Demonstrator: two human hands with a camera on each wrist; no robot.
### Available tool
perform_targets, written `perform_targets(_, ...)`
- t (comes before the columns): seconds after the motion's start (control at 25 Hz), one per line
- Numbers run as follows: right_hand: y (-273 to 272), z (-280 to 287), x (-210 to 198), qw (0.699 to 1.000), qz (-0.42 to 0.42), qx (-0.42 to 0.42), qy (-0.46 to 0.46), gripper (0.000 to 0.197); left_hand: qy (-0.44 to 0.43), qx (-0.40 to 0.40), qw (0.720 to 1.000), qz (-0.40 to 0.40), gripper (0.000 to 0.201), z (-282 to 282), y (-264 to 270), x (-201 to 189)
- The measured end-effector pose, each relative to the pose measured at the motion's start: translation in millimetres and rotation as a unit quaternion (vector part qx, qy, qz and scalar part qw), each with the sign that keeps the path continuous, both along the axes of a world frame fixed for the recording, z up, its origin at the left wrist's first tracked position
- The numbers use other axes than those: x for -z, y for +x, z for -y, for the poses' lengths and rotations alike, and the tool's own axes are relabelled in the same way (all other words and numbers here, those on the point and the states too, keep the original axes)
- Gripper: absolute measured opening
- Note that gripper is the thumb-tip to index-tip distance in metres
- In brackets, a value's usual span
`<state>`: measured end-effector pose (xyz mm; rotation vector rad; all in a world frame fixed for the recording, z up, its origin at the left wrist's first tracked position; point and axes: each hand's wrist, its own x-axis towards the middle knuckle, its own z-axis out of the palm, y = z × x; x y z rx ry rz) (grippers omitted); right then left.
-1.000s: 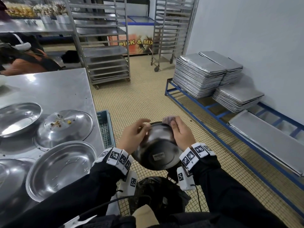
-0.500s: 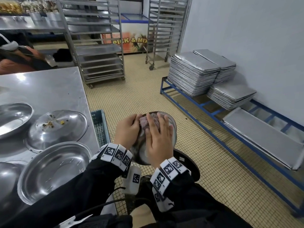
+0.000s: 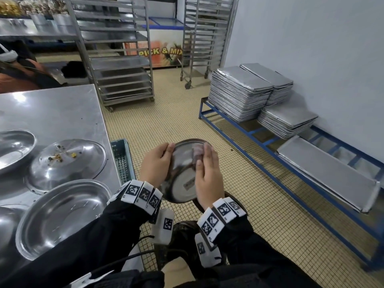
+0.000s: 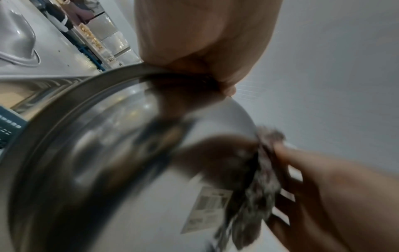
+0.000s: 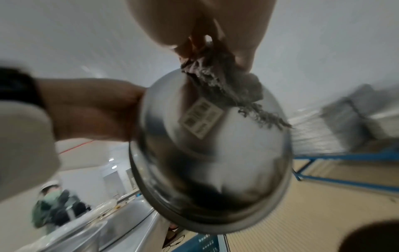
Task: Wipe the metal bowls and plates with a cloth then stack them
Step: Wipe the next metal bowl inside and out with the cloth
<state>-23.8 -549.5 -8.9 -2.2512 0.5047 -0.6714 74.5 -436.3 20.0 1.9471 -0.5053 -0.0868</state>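
Note:
I hold a small metal bowl (image 3: 180,175) over the floor, its underside and a sticker label facing me. My left hand (image 3: 156,163) grips its left rim, fingers curled over the edge. My right hand (image 3: 207,173) pinches a crumpled greyish cloth (image 3: 196,152) and presses it on the bowl's upper right outside. In the left wrist view the bowl (image 4: 129,153) fills the frame and the cloth (image 4: 263,179) sits under the right-hand fingers. In the right wrist view the cloth (image 5: 220,85) is bunched against the bowl (image 5: 215,153).
On the steel table (image 3: 52,109) at my left lie an overturned plate with food bits (image 3: 68,161), a wide plate (image 3: 62,215) and a bowl (image 3: 14,148). A teal crate (image 3: 122,161) stands beside the table. Stacked trays (image 3: 239,92) fill a blue rack at right. Wheeled racks (image 3: 120,59) stand behind.
My right hand with the cloth slid off the bowl's underside to its upper right side, so the sticker shows again. The left hand kept its grip on the rim.

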Motion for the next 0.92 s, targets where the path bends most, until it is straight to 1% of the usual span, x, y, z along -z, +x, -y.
perform_targets(0.04,5.3,-2.4,-2.8,0.998,0.009,-0.003,-0.056,0.054,-0.012,0.006,1.000,-0.013,0.032,2.4,-2.7,-2.3)
perform_targets(0.08,8.8,-3.3,-10.9,0.996,0.013,0.009,-0.090,0.054,-0.030,0.011,0.999,-0.030,0.031,4.4,-4.9,-4.4)
perform_targets(0.12,12.2,0.1,-18.2,0.995,0.015,0.028,-0.089,0.052,-0.047,0.016,0.998,-0.048,0.031,5.8,-6.5,-6.6)
perform_targets(0.16,13.4,6.7,-25.5,0.997,0.007,0.046,-0.055,0.049,-0.058,0.020,0.996,-0.061,0.031,5.8,-7.3,-8.5)
perform_targets(0.2,12.3,14.7,-32.2,0.998,-0.003,0.061,0.007,0.045,-0.061,0.023,0.996,-0.068,0.032,4.9,-6.6,-9.9)
perform_targets(0.28,5.6,35.7,-33.3,0.987,-0.026,0.087,0.136,0.037,-0.058,0.016,0.996,-0.065,0.033,0.6,-3.9,-10.4)
perform_targets(0.36,-5.2,50.1,-24.7,0.974,-0.096,0.123,0.163,0.032,-0.062,0.002,0.996,-0.057,0.033,-3.0,-2.2,-7.8)
perform_targets(0.44,-8.2,61.7,-4.3,0.955,-0.152,0.141,0.212,0.037,-0.061,0.005,0.997,-0.046,0.033,-5.7,-6.0,-6.6)
perform_targets(0.48,-8.8,64.4,1.7,0.931,-0.150,0.139,0.303,0.040,-0.051,0.008,0.998,-0.034,0.035,-6.2,-8.3,-4.0)
perform_targets(0.52,-9.5,65.9,5.8,0.885,-0.126,0.116,0.433,0.047,-0.043,0.014,0.999,-0.019,0.040,-7.4,-10.9,-1.3)
perform_targets(0.56,-10.1,67.7,8.5,0.823,-0.098,0.084,0.554,0.062,-0.049,0.022,0.999,-0.007,0.051,-9.9,-13.1,1.4)
perform_targets(0.6,-10.9,69.8,6.0,0.763,-0.074,0.051,0.641,0.077,-0.068,0.021,0.997,-0.006,0.066,-12.0,-15.0,3.0)
perform_targets(0.64,-13.1,69.0,-0.7,0.728,-0.077,0.031,0.680,0.081,-0.095,0.015,0.995,-0.016,0.078,-15.2,-14.9,5.4)
perform_targets(0.68,-15.6,67.0,-9.3,0.731,-0.086,0.025,0.677,0.070,-0.115,0.002,0.993,-0.017,0.081,-17.8,-14.9,6.9)
perform_targets(0.72,-16.1,63.8,-18.5,0.752,-0.091,0.034,0.652,0.050,-0.126,-0.007,0.992,-0.012,0.075,-20.2,-13.2,10.2)
perform_targets(0.76,-16.0,61.6,-23.9,0.770,-0.078,0.045,0.631,0.032,-0.118,-0.010,0.993,0.002,0.060,-21.4,-12.5,12.6)
perform_targets(0.8,-17.7,58.5,-27.8,0.787,-0.064,0.050,0.611,0.024,-0.097,-0.009,0.995,0.014,0.041,-22.5,-13.6,12.5)
perform_targets(0.88,-17.8,53.9,-29.9,0.811,-0.027,0.068,0.581,0.027,-0.050,-0.019,0.998,0.026,0.005,-22.0,-11.7,13.7)
perform_targets(0.92,-18.3,49.5,-31.2,0.824,-0.016,0.075,0.562,0.028,-0.032,-0.032,0.999,0.021,0.016,-22.0,-11.4,12.8)
